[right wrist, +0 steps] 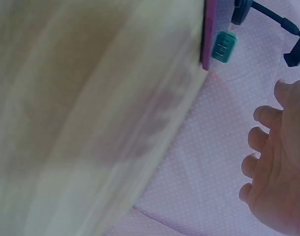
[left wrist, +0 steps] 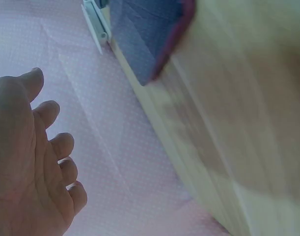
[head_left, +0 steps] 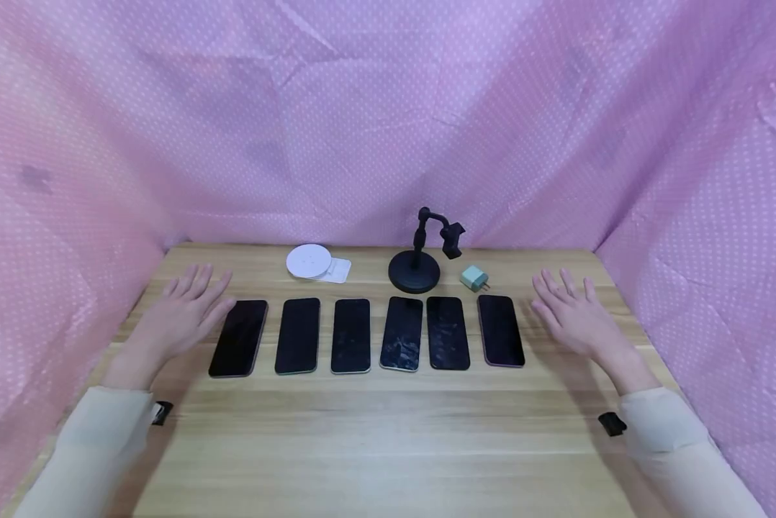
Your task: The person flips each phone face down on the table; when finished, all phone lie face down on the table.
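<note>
Several dark-screened smartphones lie face up in a row across the wooden table. My left hand (head_left: pixel 182 311) is beside the leftmost phone (head_left: pixel 238 338), its thumb right by that phone's upper corner in the head view. My right hand (head_left: pixel 576 316) is off to the right of the rightmost phone (head_left: pixel 501 331), palm down with fingers spread. Neither hand holds anything. In the left wrist view the left hand (left wrist: pixel 29 162) has its fingers extended over the table's edge, and the right hand (right wrist: pixel 282 162) looks alike in the right wrist view.
Behind the row stand a black phone stand (head_left: pixel 414 272) with a round base and a bent arm, and a green charger plug (head_left: pixel 474 278). A white round disc (head_left: pixel 309 260) lies partly over a white flat piece (head_left: pixel 339 270). Pink dotted cloth (head_left: pixel 362 144) surrounds the table (head_left: pixel 375 446).
</note>
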The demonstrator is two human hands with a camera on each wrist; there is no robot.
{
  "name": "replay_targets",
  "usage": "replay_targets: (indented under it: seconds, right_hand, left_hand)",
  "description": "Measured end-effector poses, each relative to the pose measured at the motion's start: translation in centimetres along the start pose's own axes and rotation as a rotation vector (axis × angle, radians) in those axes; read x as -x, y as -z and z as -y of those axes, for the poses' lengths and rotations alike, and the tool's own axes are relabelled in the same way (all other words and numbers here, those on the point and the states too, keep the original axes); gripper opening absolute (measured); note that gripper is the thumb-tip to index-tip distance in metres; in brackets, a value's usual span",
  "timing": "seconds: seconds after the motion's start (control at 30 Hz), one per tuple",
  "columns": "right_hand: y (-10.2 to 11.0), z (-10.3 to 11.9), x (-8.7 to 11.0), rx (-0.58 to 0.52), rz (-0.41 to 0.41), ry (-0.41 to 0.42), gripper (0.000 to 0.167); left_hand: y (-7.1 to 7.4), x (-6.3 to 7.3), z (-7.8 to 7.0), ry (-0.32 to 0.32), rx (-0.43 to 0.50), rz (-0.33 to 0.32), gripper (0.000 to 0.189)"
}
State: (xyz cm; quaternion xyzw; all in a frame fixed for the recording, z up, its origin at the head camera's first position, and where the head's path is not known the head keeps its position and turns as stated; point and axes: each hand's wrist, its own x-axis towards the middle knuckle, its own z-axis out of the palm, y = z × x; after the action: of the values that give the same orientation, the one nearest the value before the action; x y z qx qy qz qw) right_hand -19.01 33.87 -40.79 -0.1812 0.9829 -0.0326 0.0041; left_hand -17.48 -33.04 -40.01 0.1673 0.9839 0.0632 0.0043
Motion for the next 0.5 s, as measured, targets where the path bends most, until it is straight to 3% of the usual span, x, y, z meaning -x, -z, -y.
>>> replay_targets:
  seconds: [0.13, 0.23, 0.37, 0.5]
  right_hand:
    - [1.2, 0.5, 0.2, -0.018, -0.023, 0.019, 0.062]
    - [2.3, 1.1, 0.4, -0.063, -0.062, 0.027, 0.064]
    - [3.8, 2.1, 0.8, -0.153, -0.129, 0.025, 0.075]
    - [5.2, 3.3, 1.3, -0.242, -0.197, 0.03, 0.087]
  left_hand:
    - [0.8, -1.1, -1.1, -0.021, -0.001, 0.011, 0.067]
    - [1.5, -2.0, -2.8, -0.061, 0.01, 0.0, 0.067]
    - [2.3, -2.7, -6.0, -0.132, 0.041, -0.041, 0.067]
    - [2.9, -3.2, -9.8, -0.212, 0.115, -0.125, 0.068]
